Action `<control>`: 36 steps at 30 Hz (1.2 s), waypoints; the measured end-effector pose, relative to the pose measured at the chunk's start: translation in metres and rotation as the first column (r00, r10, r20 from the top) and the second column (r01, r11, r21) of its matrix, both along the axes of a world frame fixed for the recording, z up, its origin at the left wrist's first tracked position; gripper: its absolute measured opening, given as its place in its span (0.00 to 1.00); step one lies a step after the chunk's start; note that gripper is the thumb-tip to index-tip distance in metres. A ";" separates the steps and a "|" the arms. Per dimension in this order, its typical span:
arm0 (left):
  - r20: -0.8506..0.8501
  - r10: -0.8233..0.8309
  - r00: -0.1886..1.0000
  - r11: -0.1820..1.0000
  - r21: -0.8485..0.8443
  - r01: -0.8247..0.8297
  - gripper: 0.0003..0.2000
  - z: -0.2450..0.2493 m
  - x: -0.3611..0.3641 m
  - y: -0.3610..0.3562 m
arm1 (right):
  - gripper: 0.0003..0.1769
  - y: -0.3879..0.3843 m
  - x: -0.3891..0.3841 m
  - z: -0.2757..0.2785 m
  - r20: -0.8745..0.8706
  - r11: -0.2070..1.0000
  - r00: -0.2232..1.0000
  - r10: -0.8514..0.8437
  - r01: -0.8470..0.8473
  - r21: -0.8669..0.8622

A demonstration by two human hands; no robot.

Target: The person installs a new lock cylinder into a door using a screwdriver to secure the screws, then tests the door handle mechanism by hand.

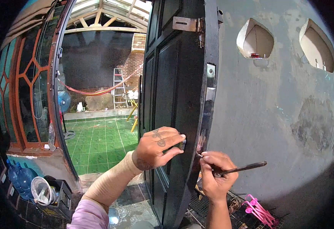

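A black panelled door (176, 87) stands ajar in front of me, its edge facing me. A metal lock plate (202, 137) is set into that edge. My left hand (157, 147) is closed at the door's face, thumb and fingers pinching a small metal lock cylinder (183, 143). My right hand (218, 175) is closed beside the door edge. A slender dark rod-like tool (251, 166) lies across its fingers and points right. Its fingertips pinch a tiny metal piece (200, 155), perhaps a screw, against the lower lock plate.
A metal latch (186, 24) is fixed high on the door. Pink hangers (260, 212) lie at the grey wall (251, 114). A black crate (62, 198), a white tub (42, 191) and blue bottles (20, 177) stand lower left. Green tiles (98, 141) lie beyond the doorway.
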State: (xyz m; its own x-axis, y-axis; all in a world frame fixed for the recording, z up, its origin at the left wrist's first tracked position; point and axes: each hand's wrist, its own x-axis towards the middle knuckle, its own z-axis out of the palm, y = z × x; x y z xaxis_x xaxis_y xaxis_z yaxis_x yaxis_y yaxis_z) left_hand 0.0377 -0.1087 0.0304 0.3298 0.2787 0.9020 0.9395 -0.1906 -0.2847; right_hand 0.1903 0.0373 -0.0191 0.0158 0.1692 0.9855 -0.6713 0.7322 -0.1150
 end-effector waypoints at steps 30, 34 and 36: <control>-0.007 -0.028 1.000 0.999 -0.022 0.028 0.23 -0.001 -0.004 0.000 | 0.10 0.005 -0.002 -0.004 -0.059 0.997 0.995 0.075 -0.076 -0.011; -0.001 -0.031 1.000 0.999 -0.007 0.031 0.22 -0.001 -0.003 0.000 | 0.10 0.005 -0.002 -0.005 -0.037 1.000 0.999 0.023 -0.024 -0.019; 0.001 -0.032 0.999 0.999 -0.011 0.032 0.22 0.000 -0.003 0.000 | 0.10 0.005 -0.002 -0.006 -0.023 0.999 1.000 0.020 -0.021 -0.026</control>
